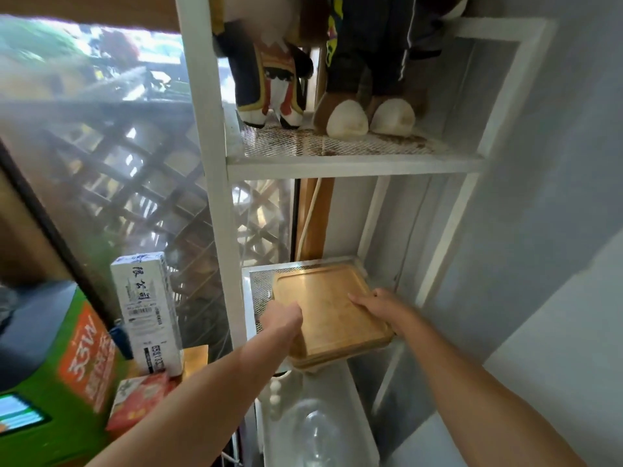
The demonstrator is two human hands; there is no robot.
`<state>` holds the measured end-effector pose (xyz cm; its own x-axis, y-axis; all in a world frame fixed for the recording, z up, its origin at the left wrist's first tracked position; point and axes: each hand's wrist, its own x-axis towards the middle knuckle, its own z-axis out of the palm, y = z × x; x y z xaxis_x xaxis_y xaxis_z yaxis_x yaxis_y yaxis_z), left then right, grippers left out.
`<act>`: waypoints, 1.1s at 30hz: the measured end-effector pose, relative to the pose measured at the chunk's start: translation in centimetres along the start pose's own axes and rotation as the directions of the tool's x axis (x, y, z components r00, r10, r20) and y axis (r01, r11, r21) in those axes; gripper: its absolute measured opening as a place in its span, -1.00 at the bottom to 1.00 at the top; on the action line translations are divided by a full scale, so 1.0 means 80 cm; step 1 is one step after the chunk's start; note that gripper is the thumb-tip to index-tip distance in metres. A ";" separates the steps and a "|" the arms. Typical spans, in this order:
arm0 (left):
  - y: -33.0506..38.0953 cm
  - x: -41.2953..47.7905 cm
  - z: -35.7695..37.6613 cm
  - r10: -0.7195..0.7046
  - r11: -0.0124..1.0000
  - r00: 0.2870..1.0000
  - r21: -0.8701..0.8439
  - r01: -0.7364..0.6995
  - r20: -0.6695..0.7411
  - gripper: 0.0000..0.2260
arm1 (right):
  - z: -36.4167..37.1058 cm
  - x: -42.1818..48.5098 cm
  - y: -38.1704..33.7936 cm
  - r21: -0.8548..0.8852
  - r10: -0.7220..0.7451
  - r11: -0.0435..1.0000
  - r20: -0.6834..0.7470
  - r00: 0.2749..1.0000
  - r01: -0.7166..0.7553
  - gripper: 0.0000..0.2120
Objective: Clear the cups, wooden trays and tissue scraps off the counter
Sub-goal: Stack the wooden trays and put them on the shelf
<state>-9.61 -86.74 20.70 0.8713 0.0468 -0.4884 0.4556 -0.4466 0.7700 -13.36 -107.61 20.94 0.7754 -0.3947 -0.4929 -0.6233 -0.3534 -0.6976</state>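
Note:
A stack of wooden trays lies on the mesh middle shelf of a white metal rack, its near corner jutting past the shelf's front edge. My left hand grips the stack's left edge with fingers curled. On the right edge rests my right hand, its fingers laid along the rim of the top tray. No cups or tissue scraps are visible on a counter.
Plush toys stand on the upper mesh shelf. A clear glass item sits on the shelf below the trays. Left of the rack are a white carton, a green box and a red packet. A grey wall is on the right.

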 end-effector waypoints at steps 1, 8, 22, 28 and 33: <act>0.000 0.000 0.000 0.005 1.000 1.000 0.008 -0.004 -0.011 -0.75 | 0.000 0.001 0.000 0.009 -0.008 1.000 0.008 1.000 0.008 -0.49; 0.001 0.002 -0.002 0.028 0.983 0.994 0.184 -0.009 -0.101 -0.78 | 0.013 0.007 0.001 0.068 -0.036 0.997 -0.005 0.999 0.037 -0.75; -0.027 -0.007 -0.014 0.119 0.985 0.983 0.141 -0.099 -0.143 -0.75 | 0.034 0.008 0.005 -0.143 -0.094 0.987 -0.144 0.985 0.073 -0.68; -0.040 -0.024 -0.014 0.198 0.967 0.975 0.184 -0.178 -0.098 -0.75 | 0.043 -0.002 0.019 -0.227 -0.157 0.968 -0.238 0.958 0.103 -0.71; -0.052 -0.058 -0.023 0.228 0.963 0.971 0.161 -0.215 -0.067 -0.72 | 0.033 -0.044 0.027 -0.302 -0.174 0.949 -0.269 0.947 0.089 -0.87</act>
<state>-15.25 -83.46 20.54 0.9623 0.0033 -0.2719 0.2225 -0.5844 0.7804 -17.14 -104.75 19.80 0.8159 -0.5407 -0.2050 -0.5532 -0.6267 -0.5488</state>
